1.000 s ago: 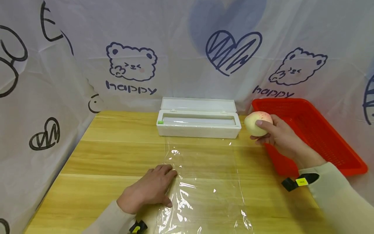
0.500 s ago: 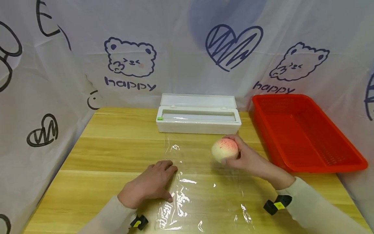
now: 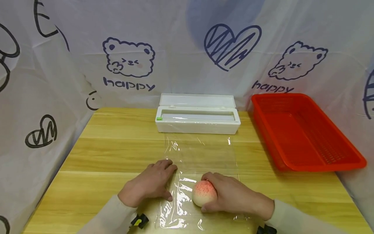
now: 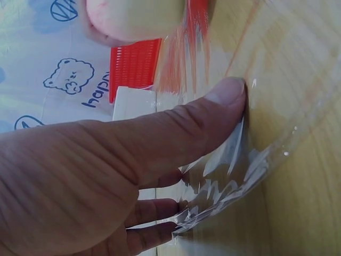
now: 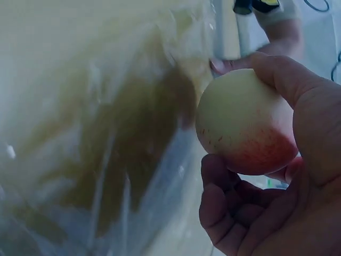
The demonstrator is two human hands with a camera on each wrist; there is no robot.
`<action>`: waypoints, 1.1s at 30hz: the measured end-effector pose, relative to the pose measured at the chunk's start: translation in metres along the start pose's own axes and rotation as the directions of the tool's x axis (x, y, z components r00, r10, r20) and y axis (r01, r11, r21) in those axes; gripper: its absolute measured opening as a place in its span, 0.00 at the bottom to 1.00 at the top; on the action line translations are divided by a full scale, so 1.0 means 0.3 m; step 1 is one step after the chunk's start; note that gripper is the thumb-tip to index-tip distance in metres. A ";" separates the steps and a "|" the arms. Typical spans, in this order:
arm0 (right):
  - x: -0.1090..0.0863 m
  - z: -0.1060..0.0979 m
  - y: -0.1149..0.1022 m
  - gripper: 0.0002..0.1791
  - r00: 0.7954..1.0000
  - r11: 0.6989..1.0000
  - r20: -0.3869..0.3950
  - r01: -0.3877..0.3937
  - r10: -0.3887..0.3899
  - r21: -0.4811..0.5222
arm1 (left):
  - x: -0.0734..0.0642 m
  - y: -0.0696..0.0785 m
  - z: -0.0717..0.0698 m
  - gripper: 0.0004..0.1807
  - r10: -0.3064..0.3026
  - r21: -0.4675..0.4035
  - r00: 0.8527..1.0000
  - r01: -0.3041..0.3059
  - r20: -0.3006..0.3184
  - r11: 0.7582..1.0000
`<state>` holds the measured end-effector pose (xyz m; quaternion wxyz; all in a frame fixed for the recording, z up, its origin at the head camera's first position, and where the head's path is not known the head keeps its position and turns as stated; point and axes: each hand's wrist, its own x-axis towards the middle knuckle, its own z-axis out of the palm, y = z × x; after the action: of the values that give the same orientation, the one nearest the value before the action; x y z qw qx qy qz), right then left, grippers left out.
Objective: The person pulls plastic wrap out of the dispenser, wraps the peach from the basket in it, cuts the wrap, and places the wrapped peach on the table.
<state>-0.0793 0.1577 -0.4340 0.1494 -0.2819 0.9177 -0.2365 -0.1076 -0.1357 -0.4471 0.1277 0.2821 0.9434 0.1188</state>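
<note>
The wooden table (image 3: pixel 111 152) spreads out under both my hands, and beyond my grip, against the printed backdrop, the white wrap dispenser (image 3: pixel 198 121) sits with its lid up, while the red basket (image 3: pixel 304 136) lies well off to the outside of my right hand. Directly beneath my grip lies the sheet of cling film (image 3: pixel 201 162), pulled out flat from the dispenser toward me, wrinkled and shiny at the near end. I judge this to be the step of setting the fruit down on the film, with the wrapping itself not yet begun; the next move, as I read it, calls for letting the fruit settle near the middle of the sheet and then freeing my fingers to lift a film edge over it without dragging the sheet askew. My right hand (image 3: pixel 230 196) comes in low from the near right, knuckles up, fingers and thumb curled round the peach (image 3: pixel 203 193), which sits at or just above the film; the right wrist view shows it cupped from below and behind, but I cannot tell whether it touches down yet. My left hand (image 3: pixel 149 187) lies palm down just beside the peach, fingers straight and relaxed, its thumb (image 4: pixel 224 98) pressing the film's left edge to the table.
</note>
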 end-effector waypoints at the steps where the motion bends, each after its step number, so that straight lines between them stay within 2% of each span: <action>1: -0.004 0.009 -0.006 0.39 1.000 1.000 0.009 -0.004 0.004 -0.010 | 0.000 0.000 0.001 0.54 0.001 -0.001 1.000 -0.001 -0.001 1.000; 9: -0.015 0.045 -0.029 0.40 1.000 0.998 0.016 0.006 -0.005 -0.057 | -0.001 0.000 0.001 0.54 -0.003 -0.001 1.000 0.003 -0.004 1.000; 18: -0.011 0.079 -0.033 0.43 0.999 0.994 -0.032 -0.012 0.008 -0.110 | -0.010 -0.002 0.002 0.54 0.003 -0.011 1.000 -0.003 -0.007 1.000; 23: -0.016 0.086 -0.035 0.46 0.999 0.993 -0.030 -0.016 0.013 -0.117 | -0.027 0.012 -0.003 0.49 0.001 -0.011 0.999 -0.002 -0.035 1.000; 26: -0.019 0.085 -0.035 0.47 0.999 0.994 -0.028 -0.021 0.018 -0.107 | -0.047 0.043 -0.016 0.39 0.006 0.033 0.998 -0.004 -0.062 0.999; 28: -0.021 0.085 -0.033 0.48 0.999 0.993 -0.029 -0.017 0.014 -0.113 | -0.067 0.072 -0.025 0.30 0.043 0.091 0.998 -0.038 -0.055 0.995; 30: -0.024 0.085 -0.032 0.48 0.999 0.993 -0.034 -0.007 0.003 -0.120 | -0.090 0.103 -0.029 0.23 0.106 0.123 0.994 -0.102 -0.025 0.987; 33: -0.027 0.085 -0.030 0.47 0.999 0.990 -0.043 0.010 -0.016 -0.139 | -0.120 0.141 -0.017 0.22 0.197 0.147 0.979 -0.204 0.058 0.968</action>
<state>-0.0584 0.1472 -0.4496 0.1075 -0.2921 0.9333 -0.1791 -0.0588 -0.1222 -0.4236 0.1136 0.3874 0.9134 0.0528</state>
